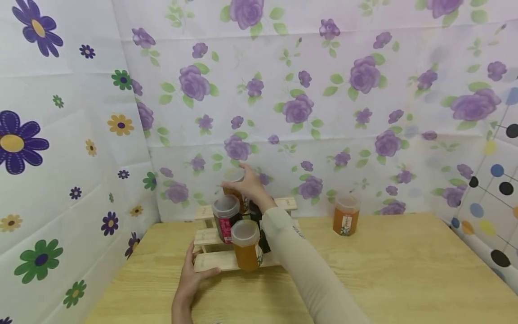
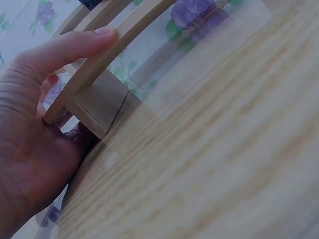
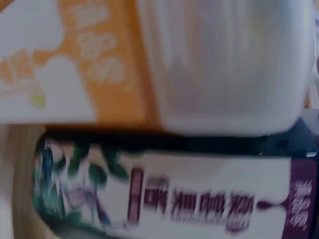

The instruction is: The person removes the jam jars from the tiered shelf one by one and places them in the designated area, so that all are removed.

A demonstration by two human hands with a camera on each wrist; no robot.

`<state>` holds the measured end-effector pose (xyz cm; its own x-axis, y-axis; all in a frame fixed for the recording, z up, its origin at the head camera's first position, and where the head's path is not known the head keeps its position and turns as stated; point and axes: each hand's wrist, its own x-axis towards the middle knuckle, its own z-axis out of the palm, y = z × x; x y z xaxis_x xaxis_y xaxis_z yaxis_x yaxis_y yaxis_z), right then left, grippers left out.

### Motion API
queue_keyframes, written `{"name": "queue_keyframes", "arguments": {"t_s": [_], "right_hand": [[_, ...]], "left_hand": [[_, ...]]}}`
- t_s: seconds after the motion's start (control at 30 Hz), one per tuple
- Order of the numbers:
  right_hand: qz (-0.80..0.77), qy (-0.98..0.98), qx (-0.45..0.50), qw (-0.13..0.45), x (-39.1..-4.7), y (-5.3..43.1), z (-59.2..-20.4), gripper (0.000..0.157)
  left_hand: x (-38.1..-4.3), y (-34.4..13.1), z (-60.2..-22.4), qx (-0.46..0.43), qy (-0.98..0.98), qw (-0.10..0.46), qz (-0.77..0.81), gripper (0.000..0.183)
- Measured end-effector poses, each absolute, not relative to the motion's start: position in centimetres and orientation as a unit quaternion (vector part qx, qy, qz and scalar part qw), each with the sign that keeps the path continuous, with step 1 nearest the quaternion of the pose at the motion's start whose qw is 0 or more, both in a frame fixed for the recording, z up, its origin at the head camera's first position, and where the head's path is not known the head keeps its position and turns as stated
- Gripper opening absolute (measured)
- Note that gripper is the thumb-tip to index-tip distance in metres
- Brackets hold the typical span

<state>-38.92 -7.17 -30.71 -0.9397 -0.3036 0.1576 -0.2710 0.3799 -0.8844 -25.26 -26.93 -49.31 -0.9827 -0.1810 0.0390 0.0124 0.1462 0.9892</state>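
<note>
A three-tier wooden rack stands on the table, its left front end gripped by my left hand. In the left wrist view the thumb lies along the front slat and the other fingers go behind it. At the top tier, my right hand holds an amber jar by its clear lid, thumb and fingers spread around it. Below are a dark jar with a pink label and, on the lowest tier, another amber jar. A dark jar with a white-and-purple label is partly hidden by my right arm.
One more amber jar stands apart on the wooden table, to the right of the rack near the back. A flowered cloth hangs behind the table, with patterned cloths at both sides.
</note>
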Motion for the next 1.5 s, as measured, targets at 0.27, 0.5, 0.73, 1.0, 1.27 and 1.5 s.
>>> {"name": "queue_keyframes", "arguments": {"t_s": [0.27,0.5,0.73,1.0,1.27,1.5], "right_hand": [[-0.522,0.831,-0.190,0.029,-39.0,-7.4,-30.4,0.097],[-0.546,0.819,-0.173,0.027,-39.0,-7.8,-30.6,0.092],[-0.553,0.819,-0.152,0.018,-38.9,-7.8,-30.8,0.091],[-0.566,0.817,-0.099,-0.041,-38.7,-7.4,-30.9,0.086],[-0.597,0.786,-0.083,-0.138,-39.1,-5.8,-30.7,0.080],[-0.656,0.732,-0.076,-0.167,-39.9,-0.6,-29.6,0.081]], "left_hand": [[-25.1,-27.0,-48.8,0.066,-0.752,0.080,-0.651,0.122],[-25.0,-27.2,-48.9,0.066,-0.749,0.082,-0.654,0.123],[-24.9,-27.2,-49.0,0.071,-0.753,0.079,-0.649,0.123],[-25.0,-26.9,-49.1,0.062,-0.748,0.075,-0.656,0.123],[-25.0,-26.5,-49.5,0.055,-0.747,0.076,-0.658,0.123],[-25.0,-26.8,-49.4,0.051,-0.748,0.083,-0.656,0.122]]}}
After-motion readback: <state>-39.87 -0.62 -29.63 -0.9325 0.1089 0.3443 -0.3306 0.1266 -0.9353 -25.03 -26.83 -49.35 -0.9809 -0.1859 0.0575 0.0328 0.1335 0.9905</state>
